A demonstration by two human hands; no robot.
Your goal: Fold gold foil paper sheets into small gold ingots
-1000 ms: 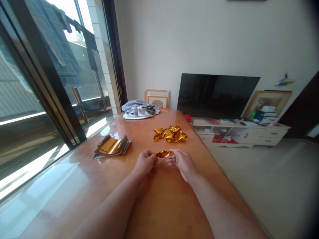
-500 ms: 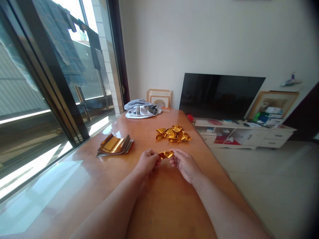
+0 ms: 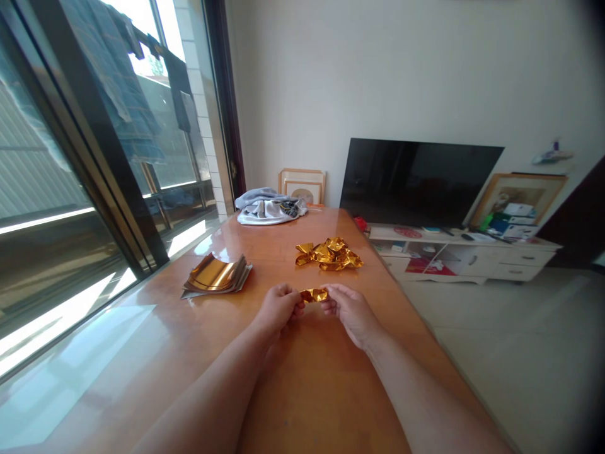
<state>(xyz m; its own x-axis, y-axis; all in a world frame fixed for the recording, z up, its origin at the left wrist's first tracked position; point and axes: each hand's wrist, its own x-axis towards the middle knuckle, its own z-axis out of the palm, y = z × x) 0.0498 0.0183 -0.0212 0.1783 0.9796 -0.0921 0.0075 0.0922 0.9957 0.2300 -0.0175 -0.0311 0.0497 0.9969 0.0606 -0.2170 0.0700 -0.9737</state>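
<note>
A small crumpled piece of gold foil (image 3: 314, 294) is stretched between my two hands just above the wooden table (image 3: 307, 391). My left hand (image 3: 280, 308) pinches its left end with closed fingers. Its right end is gripped by my right hand (image 3: 350, 310), fingers also closed. Beyond my hands lies a pile of twisted gold foil pieces (image 3: 329, 253). To the left rests a stack of flat gold foil sheets (image 3: 217, 275), slightly curled.
A grey and white bundle of cloth (image 3: 268, 207) sits at the table's far end, with picture frames (image 3: 302, 185) behind it. A dark television (image 3: 418, 183) stands on a white cabinet (image 3: 467, 255) to the right. Glass doors (image 3: 70, 164) run along the left.
My hands have drawn closer together, so the foil piece between them looks shorter and more bunched. The camera shifted slightly.
</note>
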